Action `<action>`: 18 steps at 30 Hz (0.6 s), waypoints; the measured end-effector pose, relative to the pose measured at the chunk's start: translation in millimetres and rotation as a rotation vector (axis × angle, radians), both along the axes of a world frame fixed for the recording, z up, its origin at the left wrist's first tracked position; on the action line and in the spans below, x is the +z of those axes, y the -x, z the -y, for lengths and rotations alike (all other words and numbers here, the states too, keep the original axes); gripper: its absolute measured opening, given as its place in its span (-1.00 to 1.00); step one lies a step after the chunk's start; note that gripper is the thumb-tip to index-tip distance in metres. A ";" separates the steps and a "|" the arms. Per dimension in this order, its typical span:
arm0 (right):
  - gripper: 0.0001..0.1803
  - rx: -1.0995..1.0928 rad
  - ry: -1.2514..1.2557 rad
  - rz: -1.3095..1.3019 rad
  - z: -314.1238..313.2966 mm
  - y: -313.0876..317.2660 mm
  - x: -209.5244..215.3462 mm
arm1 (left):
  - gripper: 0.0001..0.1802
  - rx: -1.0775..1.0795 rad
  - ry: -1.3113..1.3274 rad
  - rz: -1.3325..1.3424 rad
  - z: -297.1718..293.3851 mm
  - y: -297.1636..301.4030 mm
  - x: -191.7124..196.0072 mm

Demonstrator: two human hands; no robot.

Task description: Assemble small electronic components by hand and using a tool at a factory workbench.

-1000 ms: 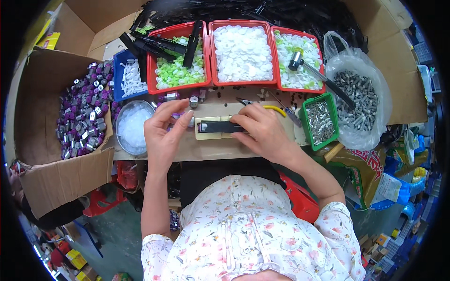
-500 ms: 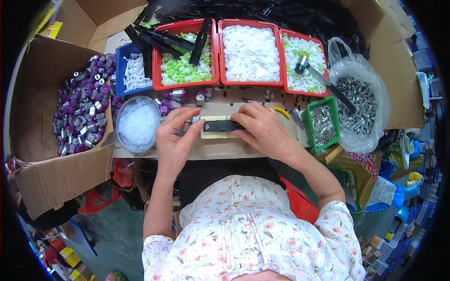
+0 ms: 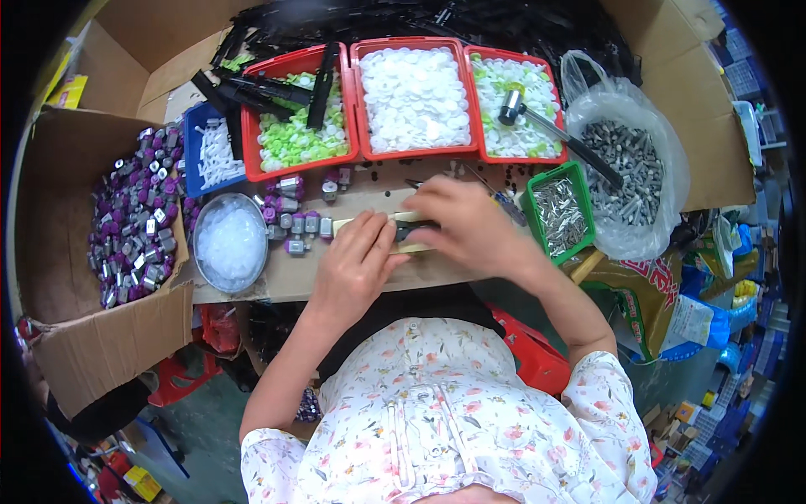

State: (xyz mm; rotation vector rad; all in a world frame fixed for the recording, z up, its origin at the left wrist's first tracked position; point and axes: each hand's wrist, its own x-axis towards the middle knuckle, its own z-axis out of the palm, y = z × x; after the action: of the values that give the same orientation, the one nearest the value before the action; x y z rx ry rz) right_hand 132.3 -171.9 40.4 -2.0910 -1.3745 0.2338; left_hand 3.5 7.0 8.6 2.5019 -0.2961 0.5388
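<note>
A narrow black plastic part [image 3: 410,228] lies on a cream-coloured block [image 3: 413,248] at the table's front. My left hand [image 3: 353,265] is closed over the part's left end, fingers pressed together and hiding much of it. At the right end is my right hand [image 3: 470,225], smeared by motion, so whether its fingers grip the part cannot be made out. Just left of my left hand stand several small silver-and-purple motors [image 3: 297,224]. A pair of pliers or a similar tool lies behind my right hand, mostly covered.
Red trays [image 3: 359,126] of white and green discs line the back, a hammer [image 3: 550,126] resting across the right one. A bowl [image 3: 196,244] of clear pieces and a carton [image 3: 101,336] of motors stand left. Right are a green tray [image 3: 588,197] and a bag [image 3: 672,231] of metal parts.
My left hand has moved right and closed over the black part, away from the motors. My right hand has lifted slightly and is blurred. The whole view has shifted a little.
</note>
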 end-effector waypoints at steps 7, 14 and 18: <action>-0.76 -0.639 0.140 0.490 104.2 -81.2 29.3 | -0.51 -0.012 -0.109 0.117 -1.0 1.6 -19.7; -0.75 -0.575 0.264 0.497 131.7 -105.9 23.2 | -0.48 -0.023 -0.176 0.182 -3.2 2.6 -23.6; -0.76 -0.654 0.180 0.449 130.1 -98.1 31.8 | -0.49 -0.038 -0.225 0.203 -5.2 0.3 -28.7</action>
State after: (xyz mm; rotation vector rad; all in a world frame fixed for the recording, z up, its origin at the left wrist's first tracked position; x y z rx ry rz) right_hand 230.4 -301.9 72.3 -2.7287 -0.8305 -0.4201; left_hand 3.2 12.2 -20.0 2.6532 -0.5063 0.7840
